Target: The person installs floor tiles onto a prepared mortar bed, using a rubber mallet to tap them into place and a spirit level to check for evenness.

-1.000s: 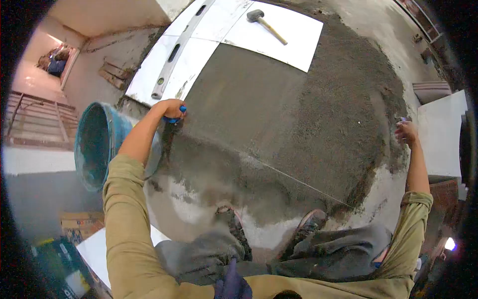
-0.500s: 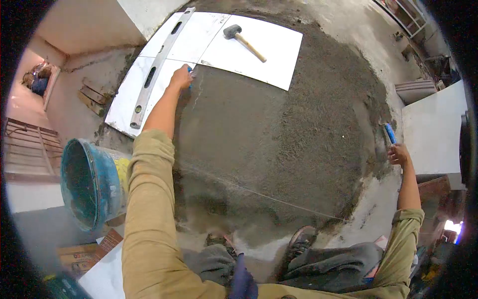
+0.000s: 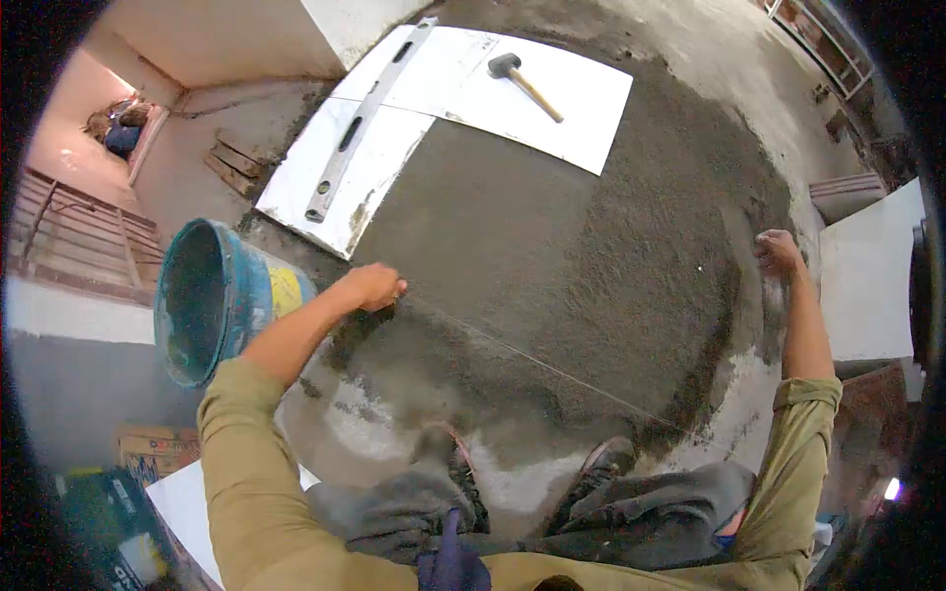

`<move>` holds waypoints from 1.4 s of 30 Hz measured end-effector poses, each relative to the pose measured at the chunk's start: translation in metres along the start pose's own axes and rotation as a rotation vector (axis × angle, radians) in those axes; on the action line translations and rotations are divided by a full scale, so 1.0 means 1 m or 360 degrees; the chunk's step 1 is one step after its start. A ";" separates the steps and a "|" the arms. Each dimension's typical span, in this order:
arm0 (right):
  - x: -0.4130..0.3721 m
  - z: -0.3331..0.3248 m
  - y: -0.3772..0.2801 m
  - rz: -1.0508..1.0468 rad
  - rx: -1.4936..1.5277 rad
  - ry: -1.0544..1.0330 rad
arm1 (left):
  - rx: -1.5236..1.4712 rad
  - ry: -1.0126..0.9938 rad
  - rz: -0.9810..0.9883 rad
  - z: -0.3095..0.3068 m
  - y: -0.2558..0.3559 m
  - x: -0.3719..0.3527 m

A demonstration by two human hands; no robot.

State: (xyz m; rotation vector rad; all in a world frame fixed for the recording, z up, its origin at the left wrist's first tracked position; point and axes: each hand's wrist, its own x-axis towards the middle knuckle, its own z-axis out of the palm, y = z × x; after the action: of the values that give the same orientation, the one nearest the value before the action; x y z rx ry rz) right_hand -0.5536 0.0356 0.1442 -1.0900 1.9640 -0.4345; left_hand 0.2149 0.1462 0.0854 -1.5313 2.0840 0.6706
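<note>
My left hand (image 3: 377, 287) is closed over the left part of the grey mortar bed (image 3: 503, 236), near the visible end of a thin pale string (image 3: 537, 364); what it grips, if anything, is hidden. At the bed's right edge, my right hand (image 3: 778, 252) has curled fingers, and their contents cannot be made out. White tiles (image 3: 581, 103) lie along the far and left side of the bed. On them rest a long spirit level (image 3: 367, 123) and a black-headed mallet (image 3: 527, 87) with a wooden handle.
A blue bucket (image 3: 229, 295) stands tipped at the left, beside the bed. My two shoes (image 3: 601, 468) are at the near edge. A white panel (image 3: 867, 276) leans at the right, and a cardboard box (image 3: 153, 448) sits at the lower left.
My left hand has come back from the tile corner toward me. My right hand has shifted slightly up, and the blue handles seen at both hands no longer show. The view has shifted too.
</note>
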 end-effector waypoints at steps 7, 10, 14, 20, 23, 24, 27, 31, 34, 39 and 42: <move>0.010 0.015 -0.022 -0.0185 0.0188 -0.0082 | -0.0529 0.0800 -0.0191 -0.069 0.008 0.049; 0.015 0.010 -0.009 -0.0460 -0.0195 -0.0153 | -0.0662 0.1366 0.0203 -0.100 0.005 -0.007; 0.003 -0.011 0.028 -0.0158 0.0075 0.0006 | -0.0338 0.2226 -0.0097 -0.132 -0.044 -0.134; -0.022 -0.019 0.054 0.0266 0.0151 0.0173 | 0.0057 0.1656 -0.1126 -0.040 -0.259 -0.209; -0.036 -0.026 0.043 0.0265 0.0146 0.0156 | -0.0318 0.1188 -0.1266 0.011 -0.270 -0.186; -0.029 -0.037 0.047 0.0282 0.0263 0.0051 | -0.0561 0.1066 -0.1403 0.021 -0.268 -0.179; -0.026 -0.042 0.045 0.0223 0.0298 -0.0015 | -0.0620 0.0502 -0.1477 0.036 -0.263 -0.169; -0.015 -0.045 0.050 0.0105 -0.0208 0.0003 | -0.0538 0.0096 -0.1481 0.046 -0.256 -0.174; 0.006 -0.051 0.066 0.0173 0.0423 -0.0165 | -0.0547 -0.0013 -0.1484 0.045 -0.252 -0.188; -0.020 -0.024 0.042 -0.0085 0.0247 -0.0048 | -0.1902 0.0832 -0.1414 0.017 -0.253 -0.238; 0.002 -0.042 0.067 -0.0332 -0.0081 -0.0109 | -0.2803 0.1599 -0.0677 -0.013 -0.232 -0.274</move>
State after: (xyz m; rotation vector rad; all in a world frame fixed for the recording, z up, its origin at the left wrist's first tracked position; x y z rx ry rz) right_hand -0.6230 0.0676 0.1259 -1.3318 1.8178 -0.4540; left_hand 0.5101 0.2785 0.2408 -3.6199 1.0845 2.1267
